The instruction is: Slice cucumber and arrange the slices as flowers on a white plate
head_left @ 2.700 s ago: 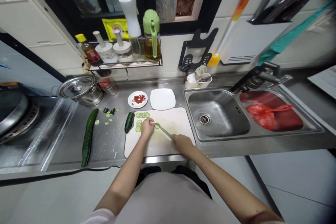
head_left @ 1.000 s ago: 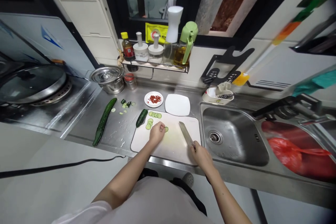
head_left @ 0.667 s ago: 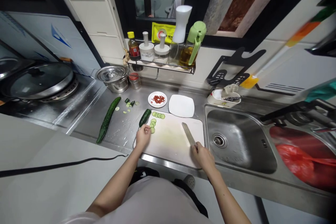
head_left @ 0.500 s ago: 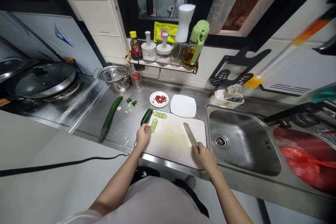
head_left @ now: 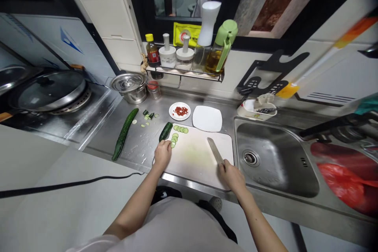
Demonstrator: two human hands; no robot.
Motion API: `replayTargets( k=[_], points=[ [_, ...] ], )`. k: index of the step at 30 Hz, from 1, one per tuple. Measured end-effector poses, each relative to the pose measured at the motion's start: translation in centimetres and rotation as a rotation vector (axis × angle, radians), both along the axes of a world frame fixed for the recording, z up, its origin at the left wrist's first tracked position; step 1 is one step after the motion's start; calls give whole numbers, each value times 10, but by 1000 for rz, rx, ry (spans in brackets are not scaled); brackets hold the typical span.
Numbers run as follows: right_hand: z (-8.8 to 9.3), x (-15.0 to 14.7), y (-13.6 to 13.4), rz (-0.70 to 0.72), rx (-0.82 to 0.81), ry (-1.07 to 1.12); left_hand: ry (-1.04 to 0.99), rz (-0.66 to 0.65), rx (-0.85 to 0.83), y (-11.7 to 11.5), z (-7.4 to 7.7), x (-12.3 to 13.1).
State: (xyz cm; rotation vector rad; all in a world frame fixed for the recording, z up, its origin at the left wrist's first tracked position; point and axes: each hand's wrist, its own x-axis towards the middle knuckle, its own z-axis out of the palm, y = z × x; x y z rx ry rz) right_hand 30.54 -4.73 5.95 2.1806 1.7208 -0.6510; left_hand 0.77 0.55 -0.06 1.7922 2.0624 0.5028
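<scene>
The step in hand seems to be setting out cucumber slices [head_left: 175, 138]: the left hand [head_left: 163, 153] curls its fingers at them, though whether it pinches one I cannot tell; the right hand [head_left: 232, 175] grips one knife [head_left: 215, 150]. Next calls, I judge, for a clean release. Just beyond the left hand lie two groups of slices and one short cucumber [head_left: 165, 131]; leftward, one long cucumber [head_left: 125, 134]; farther ahead, two plates [head_left: 207, 119].
</scene>
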Motion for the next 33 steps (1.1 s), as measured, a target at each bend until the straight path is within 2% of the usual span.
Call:
replayTargets(
  k=[4,8,12,15,20,23,28,30,33],
  points=[
    [5,-3,2,2,-19,6,5,14,31,0,3,4],
    [11,-6,2,-8,-35,9,-42,-73,56,12,12,19],
    [12,-7,2,-1,-27,12,-44,-178,50,39,26,41],
    [10,-7,1,-10,-28,15,46,-205,-4,64,35,57],
    [8,-6,0,-23,-17,27,201,-249,-135,89,37,70],
    [8,-5,0,-28,-8,32,239,-275,-156,92,33,70],
    [6,-5,-1,-27,-10,43,215,-269,-90,89,32,70],
    [5,-5,-1,-28,0,49,150,-237,-82,87,34,70],
    [6,-5,-2,-30,6,57,-64,-155,-142,80,33,73]
  ],
)
